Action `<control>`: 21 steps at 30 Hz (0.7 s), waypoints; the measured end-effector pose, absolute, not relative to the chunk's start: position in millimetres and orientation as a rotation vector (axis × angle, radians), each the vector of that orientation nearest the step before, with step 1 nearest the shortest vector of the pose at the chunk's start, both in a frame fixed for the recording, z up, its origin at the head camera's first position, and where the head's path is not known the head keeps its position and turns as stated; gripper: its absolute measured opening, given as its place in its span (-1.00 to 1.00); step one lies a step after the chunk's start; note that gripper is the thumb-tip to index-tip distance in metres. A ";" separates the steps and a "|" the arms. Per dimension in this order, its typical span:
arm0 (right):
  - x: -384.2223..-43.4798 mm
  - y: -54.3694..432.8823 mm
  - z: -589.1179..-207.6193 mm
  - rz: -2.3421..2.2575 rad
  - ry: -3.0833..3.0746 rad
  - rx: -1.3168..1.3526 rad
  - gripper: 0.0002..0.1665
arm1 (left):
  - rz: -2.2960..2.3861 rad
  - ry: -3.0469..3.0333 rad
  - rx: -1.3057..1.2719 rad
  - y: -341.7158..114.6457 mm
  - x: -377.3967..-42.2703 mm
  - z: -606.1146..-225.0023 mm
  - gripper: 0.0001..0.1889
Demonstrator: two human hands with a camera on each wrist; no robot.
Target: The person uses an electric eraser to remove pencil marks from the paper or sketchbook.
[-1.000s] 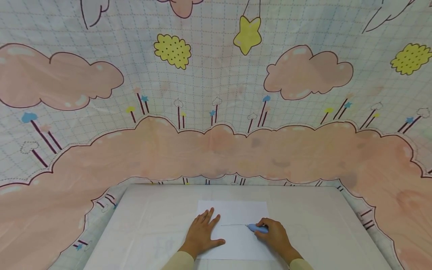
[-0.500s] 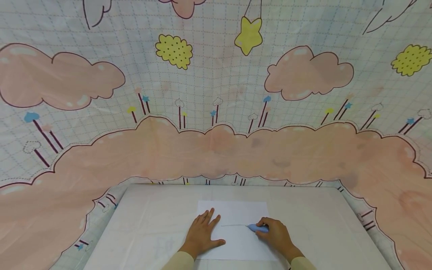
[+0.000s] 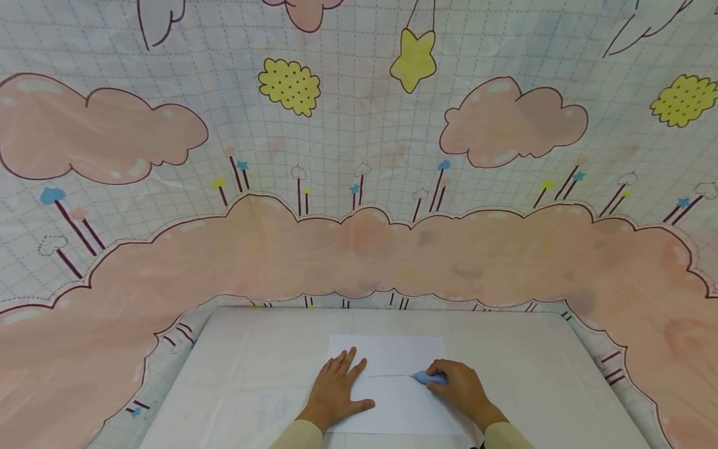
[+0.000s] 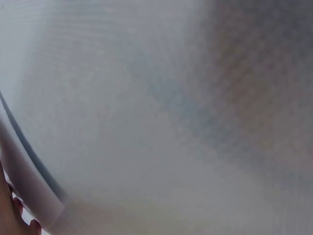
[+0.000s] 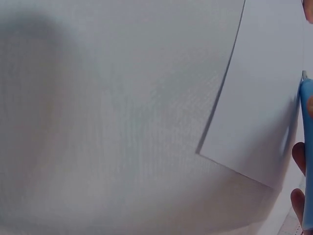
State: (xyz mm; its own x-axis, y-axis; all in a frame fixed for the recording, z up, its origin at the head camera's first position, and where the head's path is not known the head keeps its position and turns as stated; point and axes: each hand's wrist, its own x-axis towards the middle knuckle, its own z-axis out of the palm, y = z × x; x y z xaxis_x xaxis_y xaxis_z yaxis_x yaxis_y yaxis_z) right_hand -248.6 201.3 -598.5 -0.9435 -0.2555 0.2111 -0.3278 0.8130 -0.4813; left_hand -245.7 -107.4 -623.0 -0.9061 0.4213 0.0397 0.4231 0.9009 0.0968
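A white sheet of paper (image 3: 401, 408) lies on the table, with a thin, nearly level grey line (image 3: 387, 376) across its middle. My left hand (image 3: 335, 388) rests on the sheet's left side, fingers spread and thumb pointing right. On the right, my right hand (image 3: 464, 391) grips a thick light-blue tool (image 3: 430, 377) with a small metal tip, which points left at the line's right end. The right wrist view shows the blue body (image 5: 308, 137) at its right edge, beside the paper (image 5: 254, 98). Only a bit of my left hand (image 4: 10, 213) enters the left wrist view.
The pale table (image 3: 235, 380) extends to both sides of the paper and behind it. Beyond its far edge hangs a cloth (image 3: 359, 255) printed with clouds and stars. Both sleeves (image 3: 297, 434) come in from the bottom.
My right hand and the blue tool have shifted slightly to the right, and the line's visible end with them. My left hand has stayed in place on the paper.
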 end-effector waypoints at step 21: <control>-251.5 197.8 -593.9 0.744 -2.844 0.582 -0.77 | -0.125 -3.049 -0.671 -108.1 -247.4 -626.0 0.01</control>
State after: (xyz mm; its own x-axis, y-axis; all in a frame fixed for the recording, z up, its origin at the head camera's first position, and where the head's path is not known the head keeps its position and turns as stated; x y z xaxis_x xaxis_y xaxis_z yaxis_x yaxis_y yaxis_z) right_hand -251.5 197.8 -593.9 -0.9145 -0.3307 0.2331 -0.4025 0.8023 -0.4408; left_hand -247.4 -108.1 -626.0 -0.9075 0.4186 0.0337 0.4200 0.9045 0.0743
